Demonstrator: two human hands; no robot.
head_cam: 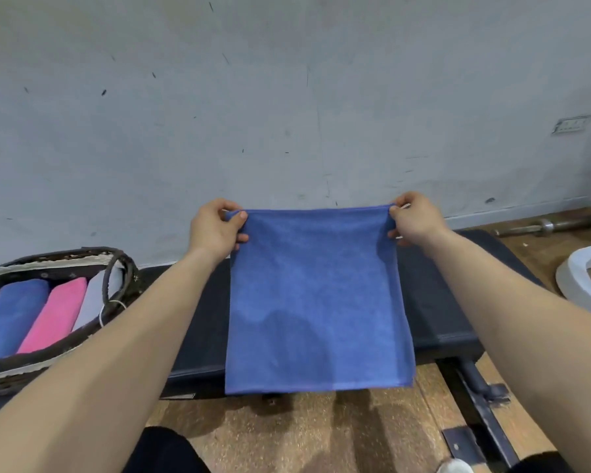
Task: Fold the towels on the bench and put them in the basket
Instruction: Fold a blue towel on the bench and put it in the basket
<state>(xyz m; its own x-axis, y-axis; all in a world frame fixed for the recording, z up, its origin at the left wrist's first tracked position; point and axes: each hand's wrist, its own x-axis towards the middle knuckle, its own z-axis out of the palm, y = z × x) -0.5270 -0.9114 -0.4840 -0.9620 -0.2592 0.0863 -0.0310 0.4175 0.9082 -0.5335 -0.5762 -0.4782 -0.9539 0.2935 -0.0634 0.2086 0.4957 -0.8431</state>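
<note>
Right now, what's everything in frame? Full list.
bench: 1, black, along wall
basket: 1, dark wicker, far left
held towel: 1, blue, hanging in front of bench
folded blue towel: 1, blue, basket, leftmost
folded pink towel: 1, pink, basket, middle
folded grey towel: 1, pale grey, basket, rightmost
barbell: 1, metal, floor, right
white object: 1, white, right edge, cut off
wall socket: 1, pale, wall upper right
left hand: 1, pinches held towel's top-left corner
right hand: 1, pinches top-right corner

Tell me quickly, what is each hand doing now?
Left hand: pinches the blue towel at its top left corner.
Right hand: pinches its top right corner.
</note>
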